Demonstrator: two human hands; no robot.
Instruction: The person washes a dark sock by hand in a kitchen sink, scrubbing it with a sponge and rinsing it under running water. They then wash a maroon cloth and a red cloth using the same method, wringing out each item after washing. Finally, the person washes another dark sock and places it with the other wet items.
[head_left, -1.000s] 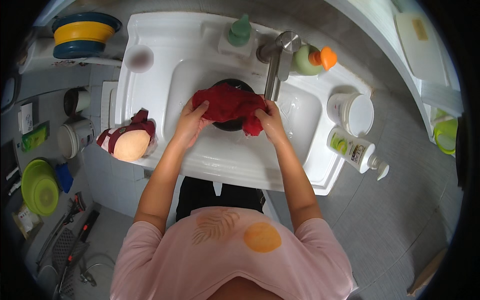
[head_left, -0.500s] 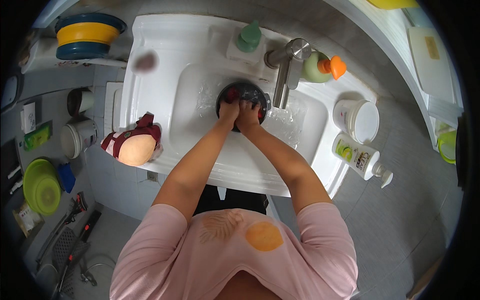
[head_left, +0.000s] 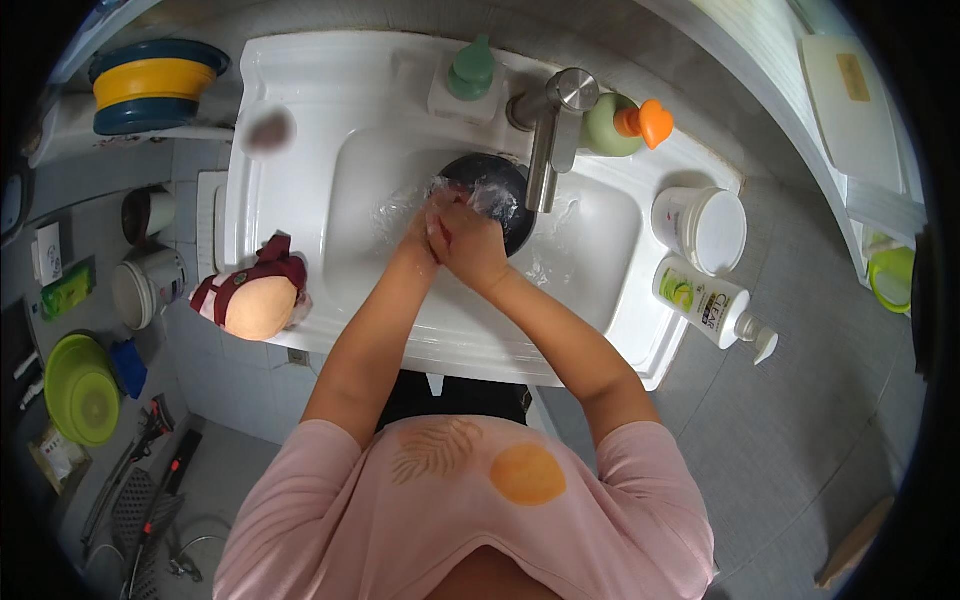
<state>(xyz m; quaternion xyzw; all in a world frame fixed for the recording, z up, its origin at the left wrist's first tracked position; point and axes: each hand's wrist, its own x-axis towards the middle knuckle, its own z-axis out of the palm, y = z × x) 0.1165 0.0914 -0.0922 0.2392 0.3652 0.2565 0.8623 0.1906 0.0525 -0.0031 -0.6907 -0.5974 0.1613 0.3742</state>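
Observation:
Inside the white sink (head_left: 340,250), a dark round bowl (head_left: 518,222) stands near the faucet, with water splashing at its near left side. My left hand (head_left: 420,228) and my right hand (head_left: 470,240) are pressed together over the bowl's left edge, the right lying across the left. Both look closed around something red (head_left: 442,236), of which only small patches show between the fingers. Its kind cannot be made out, and most of my fingers are hidden or blurred.
A metal faucet (head_left: 545,150) reaches over the bowl. Pump bottles, green (head_left: 470,72) and orange-topped (head_left: 612,125), stand behind. To the right are a white tub (head_left: 685,225) and shampoo bottle (head_left: 695,300); at left, a maroon-and-peach cloth item (head_left: 262,300).
My hands have come up from inside the bowl to its left edge and closed together. The bowl looks tilted or shifted, and water now splashes around it.

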